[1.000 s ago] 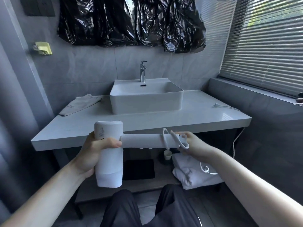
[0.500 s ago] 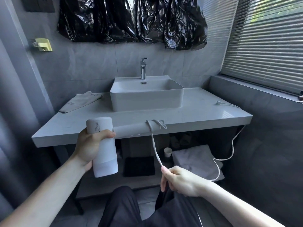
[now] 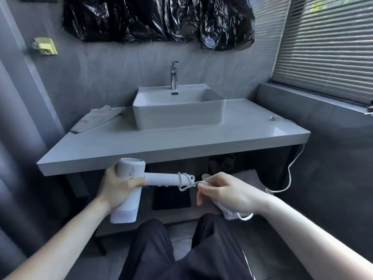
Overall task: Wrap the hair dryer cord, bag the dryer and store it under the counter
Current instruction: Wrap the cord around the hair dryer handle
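Observation:
My left hand (image 3: 119, 188) grips the barrel of a white hair dryer (image 3: 129, 201), whose handle points right. Loops of the white cord (image 3: 186, 181) lie round the end of that handle. My right hand (image 3: 224, 191) pinches the cord just right of the loops. From there the cord runs down under my wrist, out to the right and up over the counter edge to its plug (image 3: 272, 117) on the counter (image 3: 181, 142). A grey cloth bag (image 3: 94, 121) lies flat on the counter left of the sink.
A white basin (image 3: 178, 110) with a chrome tap (image 3: 174, 74) stands mid-counter. Under the counter a low shelf (image 3: 145, 219) holds a black mat (image 3: 171, 197) and folded white towels, partly hidden by my right hand. Window blinds are on the right.
My right hand has risen from low near my lap back up to the handle's end, drawing the cord round it. The dryer has sunk a little below the counter edge.

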Demonstrator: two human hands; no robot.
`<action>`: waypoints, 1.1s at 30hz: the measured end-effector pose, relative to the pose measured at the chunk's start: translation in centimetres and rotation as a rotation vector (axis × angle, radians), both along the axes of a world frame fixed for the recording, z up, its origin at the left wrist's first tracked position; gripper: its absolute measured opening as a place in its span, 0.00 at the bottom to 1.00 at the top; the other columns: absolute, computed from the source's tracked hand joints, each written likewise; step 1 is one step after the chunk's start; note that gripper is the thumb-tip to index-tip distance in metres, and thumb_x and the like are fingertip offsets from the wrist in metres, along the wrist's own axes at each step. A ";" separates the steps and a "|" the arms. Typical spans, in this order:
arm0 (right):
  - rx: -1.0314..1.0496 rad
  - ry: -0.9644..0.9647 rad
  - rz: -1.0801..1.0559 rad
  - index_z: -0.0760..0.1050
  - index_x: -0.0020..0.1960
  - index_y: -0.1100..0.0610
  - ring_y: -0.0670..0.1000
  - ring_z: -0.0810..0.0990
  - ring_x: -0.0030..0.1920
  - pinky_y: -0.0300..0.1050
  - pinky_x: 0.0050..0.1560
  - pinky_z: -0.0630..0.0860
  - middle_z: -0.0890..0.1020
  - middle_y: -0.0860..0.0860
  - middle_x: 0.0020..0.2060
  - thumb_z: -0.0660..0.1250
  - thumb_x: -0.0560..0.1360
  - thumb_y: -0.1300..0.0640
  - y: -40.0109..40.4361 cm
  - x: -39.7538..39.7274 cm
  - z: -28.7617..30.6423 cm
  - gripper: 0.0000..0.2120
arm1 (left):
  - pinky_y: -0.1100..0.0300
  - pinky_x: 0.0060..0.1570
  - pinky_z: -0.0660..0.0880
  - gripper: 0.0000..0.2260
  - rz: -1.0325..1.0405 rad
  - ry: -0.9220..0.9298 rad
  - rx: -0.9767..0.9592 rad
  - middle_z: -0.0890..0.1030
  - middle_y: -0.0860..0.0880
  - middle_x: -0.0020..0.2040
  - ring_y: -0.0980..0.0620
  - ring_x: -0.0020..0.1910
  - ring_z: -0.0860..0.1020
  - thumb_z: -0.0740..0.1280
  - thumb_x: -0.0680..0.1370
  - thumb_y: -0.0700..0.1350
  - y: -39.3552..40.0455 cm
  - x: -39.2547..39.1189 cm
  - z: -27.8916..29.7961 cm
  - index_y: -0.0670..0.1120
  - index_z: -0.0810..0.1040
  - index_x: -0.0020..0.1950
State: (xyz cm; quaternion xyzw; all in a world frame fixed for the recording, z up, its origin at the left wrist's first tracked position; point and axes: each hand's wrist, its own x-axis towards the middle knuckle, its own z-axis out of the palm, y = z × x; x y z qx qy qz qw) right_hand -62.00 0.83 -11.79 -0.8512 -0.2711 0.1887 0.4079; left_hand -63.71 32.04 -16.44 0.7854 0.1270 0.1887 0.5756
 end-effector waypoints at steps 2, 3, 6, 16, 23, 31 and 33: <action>0.013 -0.062 0.002 0.85 0.40 0.51 0.55 0.66 0.34 0.51 0.38 0.64 0.68 0.57 0.35 0.63 0.85 0.44 -0.3 0.3 0.5 0.21 | 0.54 0.40 0.77 0.21 -0.014 -0.005 0.006 0.84 0.48 0.40 0.47 0.39 0.80 0.80 0.58 0.45 0.0 -0.2 -0.1 0.47 0.82 0.49; 0.026 -0.082 -0.003 0.84 0.39 0.50 0.55 0.66 0.35 0.51 0.40 0.63 0.68 0.56 0.34 0.64 0.85 0.44 -0.4 0.3 0.8 0.20 | 0.54 0.40 0.78 0.21 -0.030 -0.009 0.016 0.85 0.52 0.39 0.48 0.39 0.80 0.80 0.58 0.45 0.0 -0.3 -0.1 0.48 0.83 0.49; 0.076 -0.155 -0.070 0.83 0.39 0.53 0.54 0.68 0.34 0.54 0.39 0.66 0.73 0.58 0.31 0.67 0.83 0.43 -0.4 0.7 1.6 0.19 | 0.53 0.41 0.79 0.24 -0.121 -0.009 0.077 0.87 0.52 0.42 0.51 0.38 0.81 0.82 0.56 0.48 -0.1 -0.7 -0.1 0.51 0.84 0.51; 0.256 -0.332 -0.304 0.86 0.42 0.56 0.45 0.68 0.31 0.35 0.33 0.66 0.72 0.46 0.29 0.71 0.83 0.46 -0.6 5.3 1.7 0.17 | 0.52 0.41 0.77 0.27 -0.396 0.018 -0.046 0.83 0.44 0.38 0.47 0.38 0.81 0.81 0.57 0.49 -1.0 -2.4 2.5 0.34 0.79 0.48; 0.390 -0.294 -0.362 0.88 0.44 0.55 0.47 0.69 0.33 0.44 0.42 0.66 0.71 0.48 0.27 0.70 0.84 0.45 0.0 7.0 1.2 0.17 | 0.51 0.39 0.77 0.31 -0.437 0.016 -0.243 0.80 0.35 0.40 0.40 0.37 0.81 0.78 0.59 0.48 -0.9 -2.2 4.2 0.26 0.75 0.50; 0.468 0.001 -0.285 0.79 0.31 0.49 0.46 0.64 0.27 0.38 0.28 0.60 0.68 0.45 0.24 0.71 0.77 0.58 1.4 7.2 -0.4 0.16 | 0.54 0.34 0.80 0.22 -0.442 0.001 -0.393 0.82 0.38 0.39 0.44 0.33 0.82 0.77 0.60 0.48 -2.2 -1.5 5.7 0.37 0.81 0.48; 0.474 0.140 -0.317 0.79 0.37 0.54 0.49 0.59 0.31 0.44 0.34 0.55 0.64 0.46 0.26 0.68 0.75 0.56 1.8 7.0 -1.8 0.08 | 0.54 0.35 0.79 0.22 -0.403 -0.025 -0.405 0.81 0.38 0.39 0.43 0.34 0.82 0.77 0.59 0.48 -2.5 -1.3 5.9 0.37 0.81 0.49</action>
